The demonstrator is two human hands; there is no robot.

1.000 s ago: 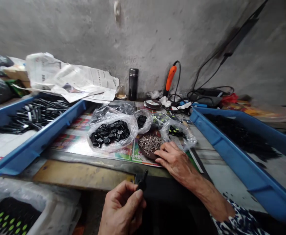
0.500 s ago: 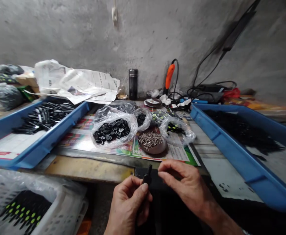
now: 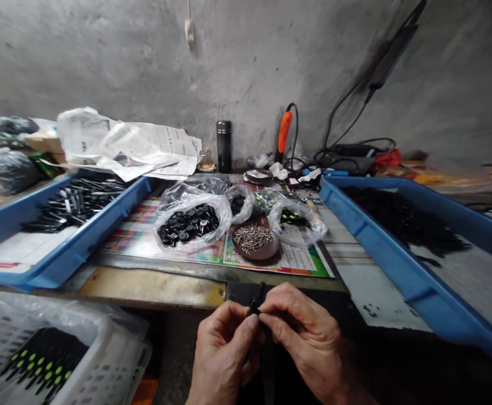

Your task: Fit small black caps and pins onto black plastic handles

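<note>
Low in the middle of the view, my left hand (image 3: 224, 354) is closed around a small black plastic part (image 3: 256, 304) that sticks up between thumb and forefinger. My right hand (image 3: 307, 343) meets it from the right, its fingertips pinched against the top of that part; whatever it pinches is too small to see. Just beyond the hands, on the table, stands a round brown dish of small metal screws (image 3: 254, 241). To the left of the dish lies a clear bag of black round caps (image 3: 190, 224).
Blue trays of black parts flank the work area, one at the left (image 3: 60, 256), one at the right (image 3: 401, 270). A white crate with black and green parts (image 3: 47, 360) sits at the lower left. At the back stand a black flask (image 3: 224, 146), an orange-handled tool (image 3: 283, 135), cables and crumpled newspaper (image 3: 127, 147).
My right hand left the screw dish, came back toward me and closed onto the black part held in my left hand. The view shifted slightly.
</note>
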